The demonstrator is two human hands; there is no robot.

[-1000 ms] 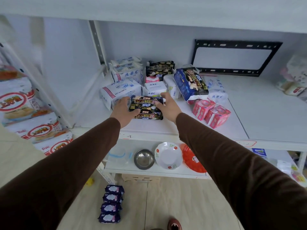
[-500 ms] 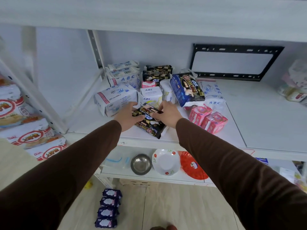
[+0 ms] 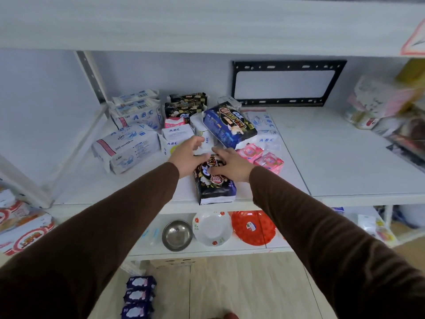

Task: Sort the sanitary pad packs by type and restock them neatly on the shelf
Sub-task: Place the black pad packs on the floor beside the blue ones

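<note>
Long dark-brown sleeves (image 3: 110, 229) — plain, cuffs at each bare hand.

I see a white wall (image 3: 161, 72) behind a white shelving unit, evenly lit, no window in view. A perforated metal upright (image 3: 90, 74) runs up the far left, with a white diagonal brace (image 3: 76, 148) below it. On the wall to the right hangs a black rectangular bracket frame (image 3: 287, 82). A white upper shelf board (image 3: 184, 21) spans the top. On the lower shelf (image 3: 207, 250) sit a steel bowl (image 3: 177, 235), a white flowered plate (image 3: 212, 227) and a red plate (image 3: 253, 227). The near floor (image 3: 241, 286) is pale wood-look planks.
</note>
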